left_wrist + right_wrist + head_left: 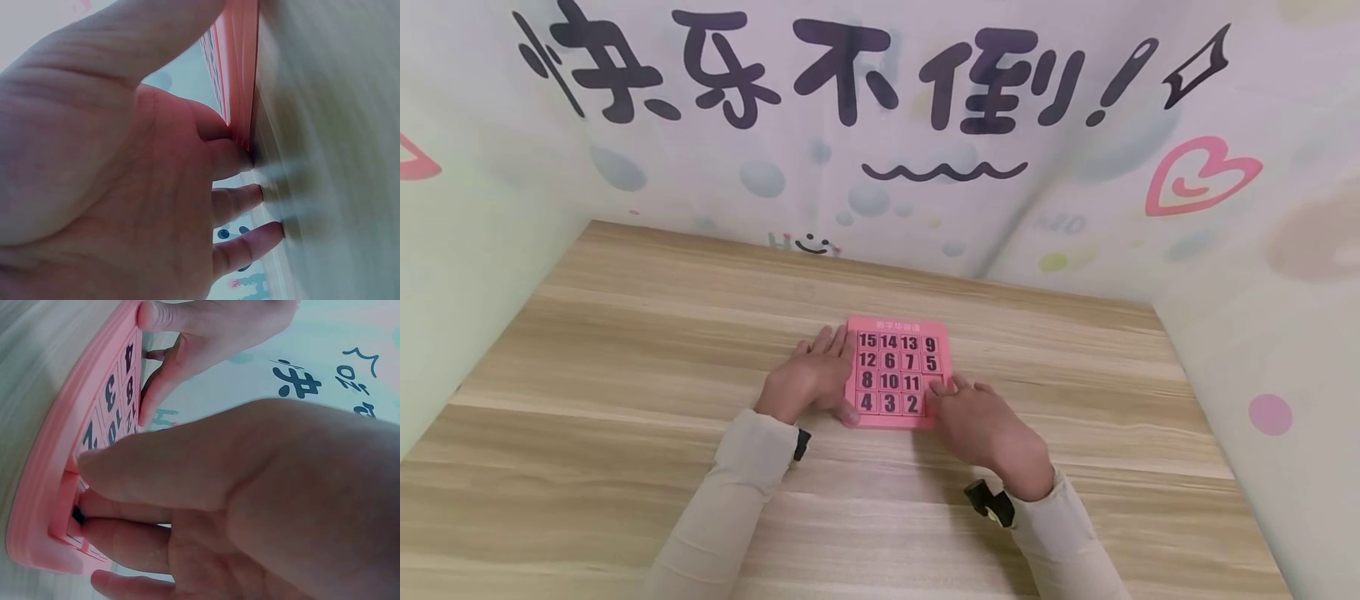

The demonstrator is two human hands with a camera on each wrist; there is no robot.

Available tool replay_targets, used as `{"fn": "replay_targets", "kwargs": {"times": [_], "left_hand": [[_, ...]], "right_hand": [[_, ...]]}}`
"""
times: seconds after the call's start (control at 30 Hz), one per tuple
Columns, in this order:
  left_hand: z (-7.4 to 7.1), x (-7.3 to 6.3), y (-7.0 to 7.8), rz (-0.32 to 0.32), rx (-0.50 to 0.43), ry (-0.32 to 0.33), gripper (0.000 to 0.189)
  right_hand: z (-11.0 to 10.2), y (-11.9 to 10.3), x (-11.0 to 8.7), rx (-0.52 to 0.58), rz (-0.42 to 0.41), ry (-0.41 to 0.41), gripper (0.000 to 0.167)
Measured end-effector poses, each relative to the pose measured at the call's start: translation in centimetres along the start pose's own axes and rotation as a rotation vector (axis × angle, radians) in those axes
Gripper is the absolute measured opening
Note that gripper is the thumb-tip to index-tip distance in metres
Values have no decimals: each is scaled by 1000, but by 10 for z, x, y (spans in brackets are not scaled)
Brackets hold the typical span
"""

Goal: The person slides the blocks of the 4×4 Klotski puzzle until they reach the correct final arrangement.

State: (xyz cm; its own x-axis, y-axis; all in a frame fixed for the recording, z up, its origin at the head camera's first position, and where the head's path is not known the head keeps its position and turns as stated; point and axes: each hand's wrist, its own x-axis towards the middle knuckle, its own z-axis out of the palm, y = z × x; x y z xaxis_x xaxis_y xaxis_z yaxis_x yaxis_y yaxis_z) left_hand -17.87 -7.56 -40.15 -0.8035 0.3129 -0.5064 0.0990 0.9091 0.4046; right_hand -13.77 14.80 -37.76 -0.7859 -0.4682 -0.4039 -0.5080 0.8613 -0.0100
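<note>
A pink sliding number puzzle (887,422) with black-numbered tiles lies flat on the table. My left hand (811,377) lies along its left side, fingers extended and thumb at the near left corner. In the left wrist view, fingertips touch the table beside the puzzle's pink side edge (242,69). My right hand (981,421) reaches over the near right corner. Seen from the right wrist, its thumb and fingertips press on the tile area inside the pink rim (47,481), partly covering a black-marked tile (78,514). Tile 2 (912,404) shows just left of these fingers.
The wood-grain table (625,400) extends around the puzzle. A white printed backdrop (820,167) with large dark characters stands behind it, and pale side walls rise at left and right. Black straps (988,502) sit at both wrists.
</note>
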Motion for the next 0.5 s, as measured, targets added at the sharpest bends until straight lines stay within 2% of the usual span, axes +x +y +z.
{"fn": "replay_targets", "kwargs": {"times": [0.23, 0.5], "left_hand": [[1, 1, 0, 4, 11, -2, 121], [1, 1, 0, 4, 13, -3, 121]], "right_hand": [[0, 1, -3, -23, -80, 74, 26], [-3, 3, -5, -14, -81, 42, 28]]}}
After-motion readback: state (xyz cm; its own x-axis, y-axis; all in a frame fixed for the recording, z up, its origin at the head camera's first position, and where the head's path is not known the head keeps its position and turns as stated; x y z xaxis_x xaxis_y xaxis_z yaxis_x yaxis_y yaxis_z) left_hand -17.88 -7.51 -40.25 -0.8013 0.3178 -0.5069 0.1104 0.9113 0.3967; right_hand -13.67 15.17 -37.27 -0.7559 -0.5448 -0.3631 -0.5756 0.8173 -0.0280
